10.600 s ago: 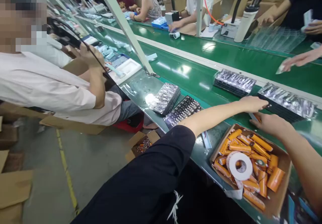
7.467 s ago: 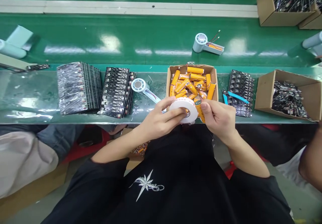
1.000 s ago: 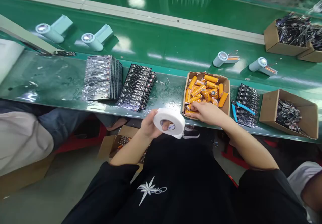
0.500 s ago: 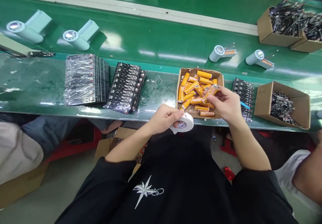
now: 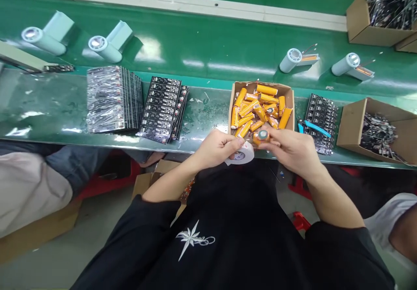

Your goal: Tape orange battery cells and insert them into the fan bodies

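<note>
A roll of white tape is pinched in my left hand, just in front of the cardboard box. My right hand grips an orange battery by its side, its round end turned toward the camera. The battery is close to the tape roll, at the box's front edge. Inside the box lie several more orange batteries, jumbled at different angles. Part of the held battery is hidden behind my right fingers.
Stacks of black circuit boards stand to the left. On the right, blue cutters rest on more boards, beside a box of small parts. Light-blue housings lie farther back. Seated people are on both sides.
My right hand has come down from over the batteries toward the tape roll, and the battery in it now shows its end. The view has shifted slightly.
</note>
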`<act>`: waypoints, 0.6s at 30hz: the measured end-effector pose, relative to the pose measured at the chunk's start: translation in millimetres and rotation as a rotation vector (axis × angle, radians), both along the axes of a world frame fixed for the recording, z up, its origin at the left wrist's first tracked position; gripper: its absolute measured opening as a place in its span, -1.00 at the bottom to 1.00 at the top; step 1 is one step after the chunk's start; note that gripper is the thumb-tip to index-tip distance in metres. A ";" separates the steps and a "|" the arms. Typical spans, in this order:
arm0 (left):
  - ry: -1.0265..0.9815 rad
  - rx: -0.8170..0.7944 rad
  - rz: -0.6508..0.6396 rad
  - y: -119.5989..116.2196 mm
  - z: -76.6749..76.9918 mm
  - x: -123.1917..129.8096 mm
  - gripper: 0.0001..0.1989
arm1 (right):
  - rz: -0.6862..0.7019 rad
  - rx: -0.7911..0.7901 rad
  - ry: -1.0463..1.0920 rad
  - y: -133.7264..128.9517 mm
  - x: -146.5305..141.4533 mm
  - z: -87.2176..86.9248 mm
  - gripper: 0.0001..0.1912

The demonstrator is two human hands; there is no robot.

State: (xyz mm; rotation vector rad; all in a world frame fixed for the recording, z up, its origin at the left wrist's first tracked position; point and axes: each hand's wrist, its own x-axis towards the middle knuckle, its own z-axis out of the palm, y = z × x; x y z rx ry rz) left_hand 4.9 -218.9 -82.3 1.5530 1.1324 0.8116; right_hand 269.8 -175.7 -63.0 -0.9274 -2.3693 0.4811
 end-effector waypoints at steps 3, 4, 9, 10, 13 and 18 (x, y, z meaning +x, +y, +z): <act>0.036 0.013 -0.008 0.7 0.8 2.6 -0.30 | -0.135 0.258 -0.090 11.9 1.1 -11.6 -0.67; 0.042 0.018 -0.006 0.7 1.0 3.2 -0.30 | -0.149 0.306 -0.092 15.2 1.8 -15.0 -0.67; 0.059 0.005 -0.008 1.5 1.4 4.2 -0.29 | -0.264 0.107 0.127 10.9 2.9 -13.3 -0.77; 0.060 -0.002 -0.009 1.9 1.3 4.2 -0.29 | -0.270 -0.011 0.159 7.4 2.8 -9.6 -0.75; 0.061 -0.015 -0.011 3.1 1.3 4.4 -0.28 | -0.159 -0.297 0.118 -2.0 3.3 2.5 -0.68; 0.094 -0.001 -0.052 5.5 2.7 6.1 -0.29 | 0.049 -0.346 0.032 -7.8 4.2 12.2 -0.69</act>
